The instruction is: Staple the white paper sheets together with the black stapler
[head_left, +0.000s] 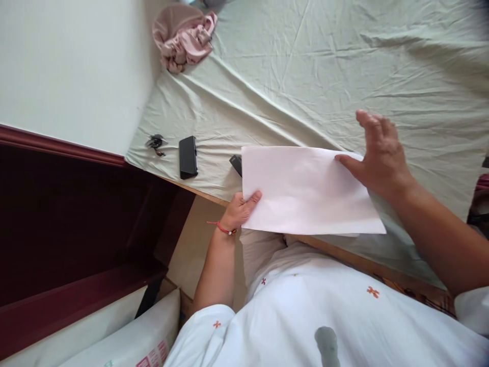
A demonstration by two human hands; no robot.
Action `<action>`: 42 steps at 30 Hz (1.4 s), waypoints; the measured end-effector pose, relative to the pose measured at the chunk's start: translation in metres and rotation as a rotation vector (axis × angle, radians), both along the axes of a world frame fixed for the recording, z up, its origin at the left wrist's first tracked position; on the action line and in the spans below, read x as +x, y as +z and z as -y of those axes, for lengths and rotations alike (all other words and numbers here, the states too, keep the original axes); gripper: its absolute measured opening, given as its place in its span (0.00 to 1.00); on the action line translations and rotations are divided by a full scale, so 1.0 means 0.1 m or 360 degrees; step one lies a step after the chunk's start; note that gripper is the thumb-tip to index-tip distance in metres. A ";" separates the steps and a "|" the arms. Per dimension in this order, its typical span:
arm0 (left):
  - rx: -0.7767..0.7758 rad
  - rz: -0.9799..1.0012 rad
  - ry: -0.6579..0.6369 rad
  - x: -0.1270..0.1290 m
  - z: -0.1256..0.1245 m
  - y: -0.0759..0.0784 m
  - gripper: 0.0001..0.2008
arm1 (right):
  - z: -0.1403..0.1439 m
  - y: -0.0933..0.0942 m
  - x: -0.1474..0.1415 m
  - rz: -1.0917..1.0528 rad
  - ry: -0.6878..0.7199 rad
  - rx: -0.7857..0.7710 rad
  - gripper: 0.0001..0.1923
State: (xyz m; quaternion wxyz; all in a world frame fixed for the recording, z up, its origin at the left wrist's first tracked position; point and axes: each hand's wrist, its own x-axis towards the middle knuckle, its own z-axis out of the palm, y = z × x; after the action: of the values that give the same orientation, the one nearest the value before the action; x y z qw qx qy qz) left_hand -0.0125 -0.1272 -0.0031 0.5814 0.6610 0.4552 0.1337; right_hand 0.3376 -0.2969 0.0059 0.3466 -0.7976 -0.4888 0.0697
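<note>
White sheets of paper (305, 191) lie over the near edge of the cloth-covered bed or table, with a second edge peeking out below the top sheet. My left hand (241, 208) grips the paper's lower left corner, thumb on top and fingers hidden underneath. Over the upper right part of the paper is my right hand (382, 155), its fingers raised and spread. Its thumb is at the paper's top edge; whether it touches cannot be made out. A small black object (236, 163) shows partly from beneath the paper's left edge.
On the pale green cloth (324, 76) to the left lie a black rectangular case (188, 157) and a bunch of keys (155, 143). A crumpled pink cloth (185, 38) rests at the far left by the wall. Dark red wooden furniture (69, 219) and a white sack (141, 331) stand at lower left.
</note>
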 end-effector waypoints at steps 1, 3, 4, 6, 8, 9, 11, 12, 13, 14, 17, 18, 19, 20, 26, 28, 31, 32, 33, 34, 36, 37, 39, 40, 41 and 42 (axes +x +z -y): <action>-0.0030 -0.0007 -0.0080 0.03 0.00 0.03 0.32 | -0.02 0.04 -0.02 0.0113 0.0127 0.0019 0.39; -0.0094 0.0009 -0.0197 0.08 -0.01 0.07 0.29 | -0.07 0.12 -0.07 0.0129 0.0412 -0.0020 0.27; -0.0116 0.0023 -0.0232 0.11 -0.01 0.08 0.28 | -0.09 0.16 -0.09 0.0083 0.0534 -0.0071 0.24; -0.0124 0.0040 -0.0274 0.14 -0.02 0.09 0.27 | -0.15 0.19 -0.11 -0.0017 0.0673 -0.0204 0.24; -0.0104 0.0024 -0.0313 0.15 -0.03 0.10 0.26 | -0.19 0.19 -0.08 -0.0121 0.0681 -0.0324 0.27; -0.0095 0.0012 -0.0331 0.15 -0.04 0.10 0.27 | -0.21 0.18 -0.05 -0.0193 0.0668 -0.0368 0.28; -0.0091 -0.0006 -0.0359 0.13 -0.05 0.10 0.28 | -0.23 0.15 -0.01 -0.0376 0.0663 -0.0462 0.26; -0.0096 -0.0013 -0.0364 0.12 -0.05 0.10 0.29 | -0.23 0.14 0.00 -0.0475 0.0677 -0.0527 0.22; -0.0108 -0.0020 -0.0365 0.11 -0.05 0.09 0.29 | -0.22 0.13 0.00 -0.0570 0.0698 -0.0599 0.18; -0.0129 -0.0031 -0.0364 0.10 -0.05 0.08 0.30 | -0.22 0.12 -0.01 -0.0658 0.0717 -0.0668 0.16; -0.0276 -0.0062 -0.0349 0.09 -0.03 0.06 0.32 | -0.18 0.09 -0.08 -0.0890 0.0692 -0.0762 0.22; -0.0339 -0.0059 -0.0323 0.08 -0.03 0.06 0.32 | -0.18 0.07 -0.11 -0.0953 0.0658 -0.0744 0.23; -0.0392 -0.0040 -0.0279 0.08 -0.03 0.05 0.32 | -0.17 0.05 -0.12 -0.1005 0.0617 -0.0707 0.24; -0.0424 -0.0007 -0.0213 0.07 -0.03 0.04 0.33 | -0.16 0.02 -0.13 -0.1049 0.0580 -0.0668 0.24; -0.0306 0.0106 0.0277 0.00 -0.06 -0.04 0.37 | -0.15 -0.17 -0.06 -0.1141 0.0335 -0.0566 0.25; -0.0263 0.0111 0.0414 0.00 -0.05 -0.06 0.36 | -0.14 -0.22 -0.04 -0.1156 0.0323 -0.0531 0.25; -0.0210 0.0129 0.0570 0.05 -0.04 -0.10 0.35 | -0.14 -0.25 -0.04 -0.1213 0.0332 -0.0474 0.25; -0.0195 0.0136 0.0609 0.08 -0.04 -0.12 0.35 | -0.14 -0.25 -0.04 -0.1225 0.0327 -0.0462 0.26; -0.0182 0.0143 0.0643 0.10 -0.05 -0.14 0.34 | -0.14 -0.25 -0.04 -0.1231 0.0319 -0.0459 0.26; -0.0169 0.0150 0.0676 0.12 -0.05 -0.16 0.33 | -0.14 -0.25 -0.04 -0.1231 0.0304 -0.0464 0.26; -0.0141 0.0159 0.0733 0.15 -0.06 -0.19 0.32 | -0.15 -0.25 -0.04 -0.1232 0.0265 -0.0489 0.26; -0.0126 0.0158 0.0756 0.16 -0.07 -0.21 0.31 | -0.15 -0.25 -0.04 -0.1245 0.0251 -0.0492 0.26; -0.0094 0.0141 0.0783 0.18 -0.07 -0.24 0.28 | -0.15 -0.26 -0.04 -0.1307 0.0232 -0.0458 0.24; -0.0078 0.0126 0.0784 0.18 -0.07 -0.26 0.27 | -0.15 -0.27 -0.04 -0.1341 0.0225 -0.0434 0.23; -0.0059 0.0111 0.0778 0.18 -0.07 -0.27 0.26 | -0.15 -0.28 -0.04 -0.1364 0.0218 -0.0419 0.23; -0.0035 0.0100 0.0767 0.17 -0.06 -0.29 0.26 | -0.15 -0.30 -0.04 -0.1371 0.0206 -0.0417 0.23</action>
State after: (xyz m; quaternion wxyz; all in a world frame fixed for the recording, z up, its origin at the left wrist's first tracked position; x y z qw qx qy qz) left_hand 0.0046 -0.1212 -0.0326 0.5537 0.5225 0.5828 0.2843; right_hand 0.3337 -0.2822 -0.0237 0.4095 -0.7008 -0.3360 0.4778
